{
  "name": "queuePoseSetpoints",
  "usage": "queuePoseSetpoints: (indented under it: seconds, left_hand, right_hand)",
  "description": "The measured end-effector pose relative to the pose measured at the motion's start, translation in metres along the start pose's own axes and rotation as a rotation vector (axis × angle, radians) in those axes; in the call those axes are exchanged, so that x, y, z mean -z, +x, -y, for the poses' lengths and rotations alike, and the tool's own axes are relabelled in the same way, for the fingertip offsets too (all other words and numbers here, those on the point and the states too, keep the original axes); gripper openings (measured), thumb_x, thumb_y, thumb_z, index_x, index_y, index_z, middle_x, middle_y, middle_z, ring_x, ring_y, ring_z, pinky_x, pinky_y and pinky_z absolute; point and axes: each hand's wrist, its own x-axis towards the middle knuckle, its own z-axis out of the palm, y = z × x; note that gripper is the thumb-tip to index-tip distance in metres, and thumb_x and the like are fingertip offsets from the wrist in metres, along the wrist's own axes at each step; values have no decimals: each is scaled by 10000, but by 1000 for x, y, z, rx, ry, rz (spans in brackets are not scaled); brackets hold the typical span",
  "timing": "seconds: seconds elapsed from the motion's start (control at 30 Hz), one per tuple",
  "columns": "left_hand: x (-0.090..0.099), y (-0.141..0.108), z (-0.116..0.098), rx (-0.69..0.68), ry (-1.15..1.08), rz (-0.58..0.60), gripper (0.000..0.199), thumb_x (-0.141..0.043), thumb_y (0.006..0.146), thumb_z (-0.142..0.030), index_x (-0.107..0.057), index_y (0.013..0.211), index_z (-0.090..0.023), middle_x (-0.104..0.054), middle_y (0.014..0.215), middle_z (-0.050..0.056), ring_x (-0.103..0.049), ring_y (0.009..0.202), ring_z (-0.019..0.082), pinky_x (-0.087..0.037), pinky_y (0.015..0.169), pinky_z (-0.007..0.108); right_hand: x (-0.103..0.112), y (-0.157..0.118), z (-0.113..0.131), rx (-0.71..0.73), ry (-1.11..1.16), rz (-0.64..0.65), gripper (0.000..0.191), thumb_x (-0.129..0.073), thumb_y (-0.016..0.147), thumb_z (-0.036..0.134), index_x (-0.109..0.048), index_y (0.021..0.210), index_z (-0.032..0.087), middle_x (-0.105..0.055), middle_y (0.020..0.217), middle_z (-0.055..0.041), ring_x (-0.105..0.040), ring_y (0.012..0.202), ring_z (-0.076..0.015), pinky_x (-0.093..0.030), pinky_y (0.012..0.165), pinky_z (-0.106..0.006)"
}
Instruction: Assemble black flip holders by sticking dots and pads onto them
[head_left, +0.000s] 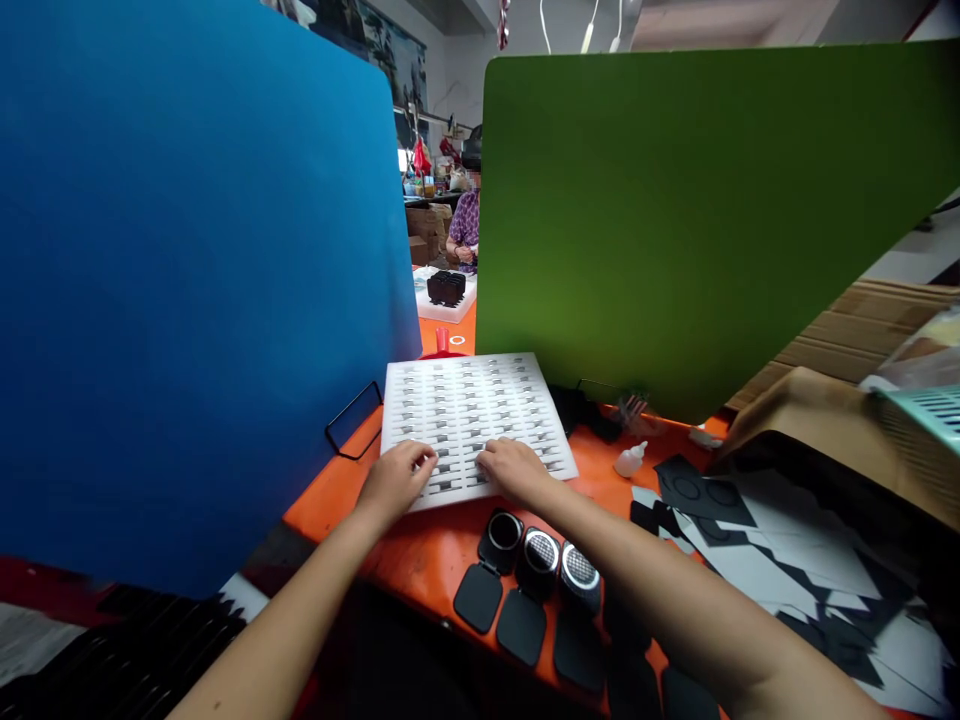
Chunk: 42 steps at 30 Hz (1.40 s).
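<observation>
A white slotted foam tray (559,440) lies on the orange table, with rows of small metallic pieces set in its slots. My left hand (401,474) rests at the tray's near left part, thumb and fingertips drawn together in a pinch. Over the near middle of the tray, my right hand (514,468) has its fingers bent down onto a slot. Whatever lies between the fingertips of either hand is too small or hidden to name. Below my right forearm, several open black hinged cases (538,560) with round silver-rimmed parts line the table's front edge.
A blue panel (225,280) stands left and a green panel (675,220) right. A small white dropper bottle (631,460) stands on the orange table (442,560), near black and white sheet scraps (780,545). A person (465,228) sits beyond the gap.
</observation>
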Motion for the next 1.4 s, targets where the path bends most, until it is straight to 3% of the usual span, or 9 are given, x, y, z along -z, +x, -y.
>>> queuePoseSetpoints:
  seconds: [0.2,0.4,0.63,0.77,0.8,0.93,1.0,1.13,1.4]
  left_hand:
    - [-16,-23,-10,-93,128,152,226,-444,823,-301,-612,954,-226,-581,871,48,-540,828,197,-396,710,275]
    - [-22,-15,-9,-86,137,148,185,-456,809,-313,-616,833,-225,-570,819,35,-536,793,197,-388,643,266]
    - [-21,-23,-2,-48,-26,-47,244,-376,840,-347,-559,840,-185,-543,858,46,-525,842,179,-415,748,268]
    - [-25,-39,-28,24,-264,-231,208,-443,812,-369,-550,790,-191,-524,828,33,-519,811,182,-422,741,270]
    - [-29,-46,-42,13,-337,-152,199,-446,813,-362,-545,769,-196,-531,816,27,-521,801,179,-424,736,266]
    - [-55,-84,-118,-206,-475,487,220,-389,853,-326,-542,747,-209,-592,839,26,-541,825,169,-426,751,260]
    - [-73,-105,-152,-292,-424,650,201,-376,862,-292,-547,782,-224,-610,977,16,-528,953,172,-392,850,291]
    - [-107,-131,-191,-398,-235,762,211,-326,879,-259,-535,876,-224,-535,1194,25,-404,1172,205,-243,1004,423]
    - [-135,-131,-203,-401,-36,778,266,-266,894,-261,-513,948,-179,-529,1191,96,-444,1143,216,-223,1023,452]
  right_hand:
    - [12,3,2,-14,68,29,168,-440,833,239,-596,822,178,-559,893,-63,-489,784,-168,-351,645,-253]
    - [20,-41,3,-96,408,-210,204,-402,864,259,-595,866,193,-597,836,-34,-507,800,-142,-370,705,-244]
    - [3,-132,-36,-603,801,-257,276,-438,813,376,-625,859,178,-638,769,-36,-571,721,-162,-424,664,-260]
    - [10,-183,-58,-778,755,-235,295,-432,798,386,-629,864,177,-637,758,-40,-575,715,-166,-423,647,-256]
    - [12,-195,-61,-801,734,-214,288,-431,797,377,-630,867,181,-639,770,-40,-575,719,-166,-422,647,-256]
    - [11,-228,-63,-813,643,-142,257,-430,799,339,-639,837,194,-643,810,-35,-573,756,-170,-416,679,-264]
    - [7,-236,-60,-793,618,-147,249,-422,811,321,-639,828,199,-645,811,-30,-572,762,-165,-411,691,-261]
    - [-5,-236,-53,-716,603,-119,235,-420,831,281,-637,855,193,-649,839,-31,-573,775,-150,-407,698,-241]
    - [-22,-225,-50,-677,267,-13,251,-390,864,259,-626,863,173,-630,842,-57,-554,819,-162,-378,729,-241]
